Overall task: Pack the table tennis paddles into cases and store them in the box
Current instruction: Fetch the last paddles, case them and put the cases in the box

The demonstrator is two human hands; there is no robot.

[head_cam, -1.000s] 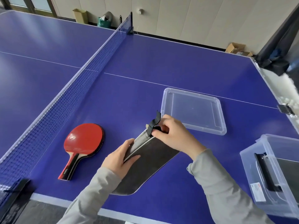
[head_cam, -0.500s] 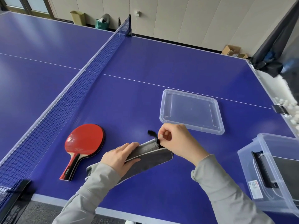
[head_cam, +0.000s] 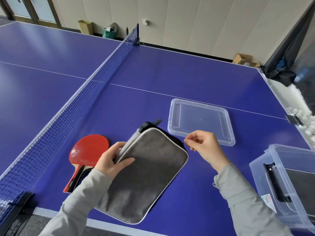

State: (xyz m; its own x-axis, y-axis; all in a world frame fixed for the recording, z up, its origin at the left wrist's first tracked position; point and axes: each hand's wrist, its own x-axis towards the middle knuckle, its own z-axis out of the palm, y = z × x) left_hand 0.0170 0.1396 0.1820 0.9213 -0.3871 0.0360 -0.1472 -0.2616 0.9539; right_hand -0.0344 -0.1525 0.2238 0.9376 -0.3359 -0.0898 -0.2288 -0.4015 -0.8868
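Fingers of the left hand (head_cam: 113, 160) grip the grey case (head_cam: 146, 174) above the tabletop (head_cam: 170, 74); right hand (head_cam: 204, 147) pinches its zipper pull; red paddle (head_cam: 88, 152) lies left of them.

Box (head_cam: 289, 189) cut off at right edge; paddle (head_cam: 88, 152) handle partly hidden behind left hand (head_cam: 112, 160); zipper pull in right hand (head_cam: 204, 147) too small to resolve.

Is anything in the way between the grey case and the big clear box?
Nothing visible. Bare blue table lies between the grey case and the clear box at the right, and the box is open; its lid lies apart, further back.
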